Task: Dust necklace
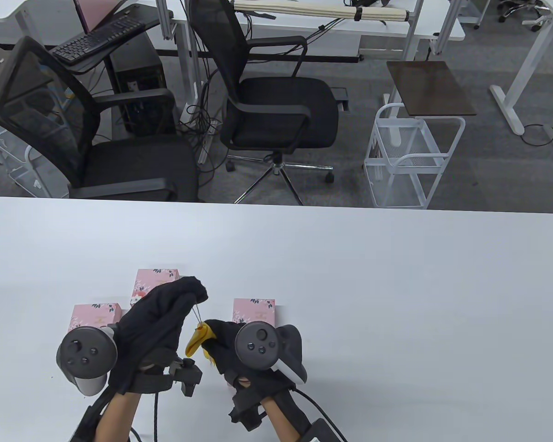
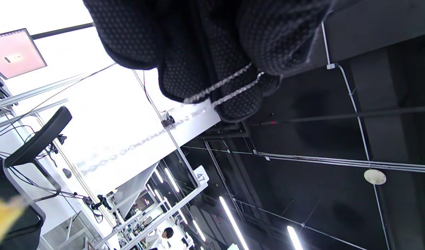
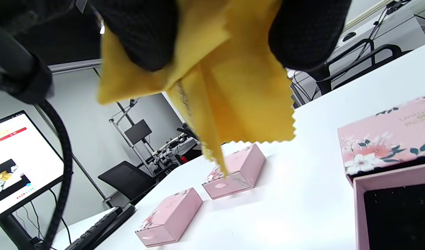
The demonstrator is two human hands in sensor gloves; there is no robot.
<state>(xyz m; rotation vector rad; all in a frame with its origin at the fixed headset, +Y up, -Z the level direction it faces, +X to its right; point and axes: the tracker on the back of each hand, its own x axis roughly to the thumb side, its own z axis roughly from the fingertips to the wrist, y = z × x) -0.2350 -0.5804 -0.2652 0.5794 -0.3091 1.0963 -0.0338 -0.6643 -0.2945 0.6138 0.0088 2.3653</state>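
My left hand (image 1: 191,290) is raised above the table and pinches a thin silver necklace chain (image 1: 197,315); the chain crosses its gloved fingers (image 2: 229,85) in the left wrist view. The chain runs down into a yellow cloth (image 1: 196,342) that my right hand (image 1: 216,338) holds folded around it. In the right wrist view the cloth (image 3: 229,90) hangs from my fingers with the chain (image 3: 188,111) in its fold.
Three pink floral jewellery boxes stand on the white table (image 1: 396,285): one at the left (image 1: 95,315), one behind my left hand (image 1: 155,283), one behind my right hand (image 1: 254,310). An open pink box with black lining (image 3: 396,208) shows in the right wrist view.
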